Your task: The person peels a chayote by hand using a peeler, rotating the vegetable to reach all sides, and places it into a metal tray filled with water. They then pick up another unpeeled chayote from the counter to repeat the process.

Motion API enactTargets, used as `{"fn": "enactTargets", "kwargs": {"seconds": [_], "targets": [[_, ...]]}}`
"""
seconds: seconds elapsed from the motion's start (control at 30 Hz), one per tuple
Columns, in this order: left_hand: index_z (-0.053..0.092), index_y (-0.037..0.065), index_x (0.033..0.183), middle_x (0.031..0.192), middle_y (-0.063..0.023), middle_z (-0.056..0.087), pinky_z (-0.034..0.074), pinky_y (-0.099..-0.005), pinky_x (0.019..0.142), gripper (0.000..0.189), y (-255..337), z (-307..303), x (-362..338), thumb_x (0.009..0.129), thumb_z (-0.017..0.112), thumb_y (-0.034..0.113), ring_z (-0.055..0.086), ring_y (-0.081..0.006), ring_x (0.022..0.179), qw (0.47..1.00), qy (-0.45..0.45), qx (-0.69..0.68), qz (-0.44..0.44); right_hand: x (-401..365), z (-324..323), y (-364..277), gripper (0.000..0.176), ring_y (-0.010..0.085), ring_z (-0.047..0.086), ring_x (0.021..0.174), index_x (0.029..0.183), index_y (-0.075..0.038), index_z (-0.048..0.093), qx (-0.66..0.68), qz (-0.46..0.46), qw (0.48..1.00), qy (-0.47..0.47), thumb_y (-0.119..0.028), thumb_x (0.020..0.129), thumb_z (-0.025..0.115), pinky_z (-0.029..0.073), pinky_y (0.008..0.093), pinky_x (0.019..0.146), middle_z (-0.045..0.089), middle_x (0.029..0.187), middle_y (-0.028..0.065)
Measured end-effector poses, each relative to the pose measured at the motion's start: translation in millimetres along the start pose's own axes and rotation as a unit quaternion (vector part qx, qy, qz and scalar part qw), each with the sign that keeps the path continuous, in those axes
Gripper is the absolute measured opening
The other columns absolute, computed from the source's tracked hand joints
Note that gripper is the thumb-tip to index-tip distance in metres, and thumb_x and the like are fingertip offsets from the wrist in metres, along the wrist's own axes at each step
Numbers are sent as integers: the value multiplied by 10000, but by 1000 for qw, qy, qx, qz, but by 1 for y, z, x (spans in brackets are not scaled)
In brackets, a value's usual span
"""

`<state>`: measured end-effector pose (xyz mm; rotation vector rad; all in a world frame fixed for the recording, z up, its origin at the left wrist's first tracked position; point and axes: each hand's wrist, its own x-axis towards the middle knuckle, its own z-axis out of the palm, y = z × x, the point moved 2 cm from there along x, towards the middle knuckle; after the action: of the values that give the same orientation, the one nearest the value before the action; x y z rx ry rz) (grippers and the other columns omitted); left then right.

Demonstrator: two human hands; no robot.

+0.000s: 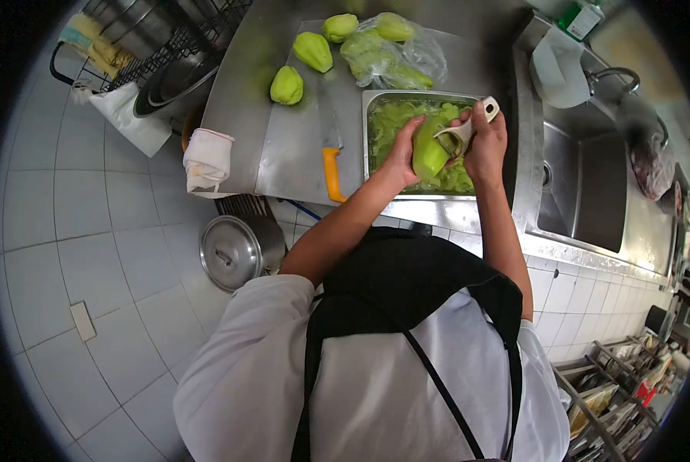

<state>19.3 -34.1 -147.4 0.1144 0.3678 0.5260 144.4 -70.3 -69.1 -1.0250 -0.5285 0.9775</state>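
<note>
1. We see the left hand (403, 154) wrapped around a green chayote (428, 154), fingers closed on its left side, holding it upright over the metal tray (369, 115)
2. The right hand (489, 146) is closed on a white peeler (472, 123), and we see its blade end touching the chayote's upper right side
3. The chayote sits between both hands, above the tray, and the tray is full of green peelings (391, 123)
4. The tray rests on the steel table (283, 146), just left of the sink (583, 185)
5. We note a knife (331, 165) with an orange handle lying on the table just beside the tray's left edge
6. Three whole chayotes (287, 85) lie apart on the table, up and left of the tray
7. A plastic bag (406, 54) with more green ones lies behind the tray
8. On the floor we see a lidded metal pot (233, 250), and a white cloth (206, 160) hangs at the table's left edge
</note>
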Motion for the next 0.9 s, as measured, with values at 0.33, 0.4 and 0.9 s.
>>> {"fn": "enactTargets", "kwargs": {"seconds": [0.33,0.4,0.9], "targets": [[546,25,1251,1132,-154,644,543,-499,826,531,-8,-2,3,913,476,430,652,-300,995,998,62,-18,18,0,6,12,194,165,628,621,1023,-22,439,-95,-115,989,8,-162,991,568,508,283,550,594,784,79],[562,26,1218,1088,-147,653,551,-496,801,514,-9,-5,2,911,482,431,660,-290,950,997,73,-9,21,1,2,16,196,162,624,612,1019,-18,439,-121,-137,983,15,-161,990,570,501,281,546,590,778,77],[589,16,1193,1015,-145,676,574,-410,756,520,-11,-33,-19,881,543,430,680,-264,860,991,88,97,27,53,-21,57,230,171,627,610,1048,7,418,-174,-161,968,81,-133,970,583,506,295,559,594,823,106]]}}
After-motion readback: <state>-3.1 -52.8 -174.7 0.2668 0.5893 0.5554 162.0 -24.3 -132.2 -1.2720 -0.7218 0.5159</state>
